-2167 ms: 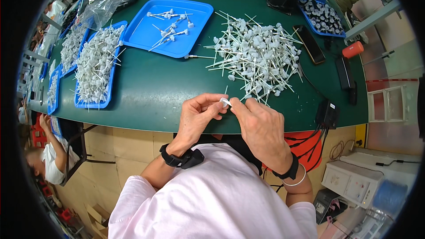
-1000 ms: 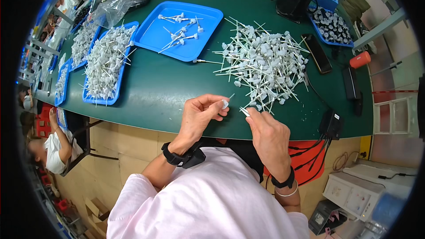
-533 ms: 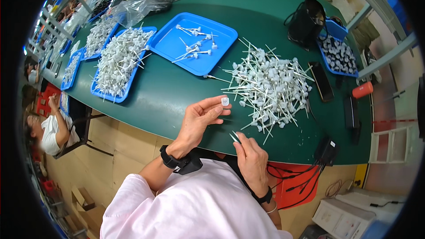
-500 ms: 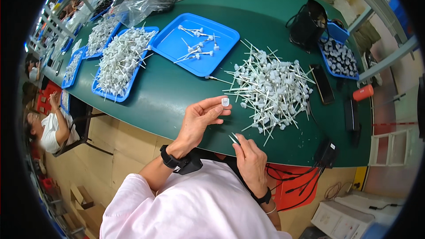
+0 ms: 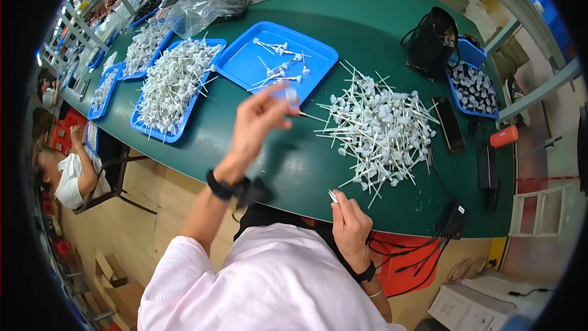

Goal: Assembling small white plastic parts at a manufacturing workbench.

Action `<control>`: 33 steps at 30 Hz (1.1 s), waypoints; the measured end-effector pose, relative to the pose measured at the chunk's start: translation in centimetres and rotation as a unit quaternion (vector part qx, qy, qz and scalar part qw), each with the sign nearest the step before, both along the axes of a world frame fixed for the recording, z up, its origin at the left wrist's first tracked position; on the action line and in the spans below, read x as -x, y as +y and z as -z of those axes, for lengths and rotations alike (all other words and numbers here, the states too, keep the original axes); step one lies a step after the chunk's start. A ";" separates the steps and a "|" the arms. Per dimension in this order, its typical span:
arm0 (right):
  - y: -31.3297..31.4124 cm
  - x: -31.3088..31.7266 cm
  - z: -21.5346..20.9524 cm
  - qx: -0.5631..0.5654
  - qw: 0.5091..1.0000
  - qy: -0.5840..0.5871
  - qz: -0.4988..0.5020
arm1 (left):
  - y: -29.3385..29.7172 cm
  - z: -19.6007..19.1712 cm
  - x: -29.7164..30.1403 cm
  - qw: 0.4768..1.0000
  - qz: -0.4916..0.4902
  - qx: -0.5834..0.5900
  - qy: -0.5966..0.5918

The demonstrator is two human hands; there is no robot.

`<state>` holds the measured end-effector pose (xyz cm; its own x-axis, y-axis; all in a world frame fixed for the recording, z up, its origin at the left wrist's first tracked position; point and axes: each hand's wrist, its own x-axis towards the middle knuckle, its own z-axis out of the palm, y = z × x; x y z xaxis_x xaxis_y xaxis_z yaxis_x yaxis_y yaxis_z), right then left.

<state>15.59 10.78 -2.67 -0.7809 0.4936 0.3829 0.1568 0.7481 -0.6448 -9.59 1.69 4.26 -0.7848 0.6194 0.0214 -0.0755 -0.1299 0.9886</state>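
My left hand (image 5: 260, 122), blurred by motion, is over the near edge of a blue tray (image 5: 312, 47). Pinched at its fingertips is a small white rounded cap-like piece (image 5: 291, 95). Several white-headed stick parts (image 5: 277, 73) lie in that tray. Low at the table's near edge, my right hand (image 5: 351, 227) is closed round a pair of tweezers (image 5: 332, 195), whose pale tips poke out past the thumb. A large heap of the same white-headed sticks (image 5: 383, 132) lies on the green table just beyond it. One stick (image 5: 313, 116) rests apart, between heap and tray.
Blue trays heaped with white parts (image 5: 174, 86) stand at the left. Plastic bags (image 5: 226, 3) lie behind them. At right are a black phone (image 5: 450, 124), a black bag-like holder (image 5: 432, 40), a tray of dark-and-white parts (image 5: 471, 89) and cables. A person (image 5: 76, 175) sits at far left.
My left hand has moved up and away from me, carrying the white piece from beside the heap to the tray. My right hand has shifted slightly, still holding the tweezers.
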 end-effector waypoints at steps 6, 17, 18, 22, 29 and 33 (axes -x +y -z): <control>0.0 -0.3 0.5 -0.002 1.000 0.030 -0.002 | 1.0 1.9 3.1 0.900 -0.035 0.211 0.379; 0.1 -0.4 0.5 -0.001 0.999 0.042 -0.029 | 2.9 4.3 2.6 0.628 0.054 0.321 0.707; 0.1 -0.4 0.6 -0.001 0.999 0.043 -0.029 | 2.5 4.2 2.1 0.643 0.052 0.314 0.697; 0.3 -0.5 0.5 0.031 0.998 0.052 -0.021 | -0.2 1.3 -1.6 0.822 0.071 0.268 0.498; -1.1 1.6 -3.5 0.170 0.982 0.054 -0.065 | -2.9 3.8 -5.8 0.973 0.076 -0.001 -0.217; -1.5 3.2 -4.5 0.173 0.981 0.049 -0.078 | -1.8 2.4 -7.9 0.961 0.078 -0.033 -0.264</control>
<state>12.36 9.23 1.82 -0.8252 0.4849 0.2898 -0.0171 0.4912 -0.8709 -1.65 -0.12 1.82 -0.5939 0.7417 -0.3117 -0.5887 -0.1366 0.7967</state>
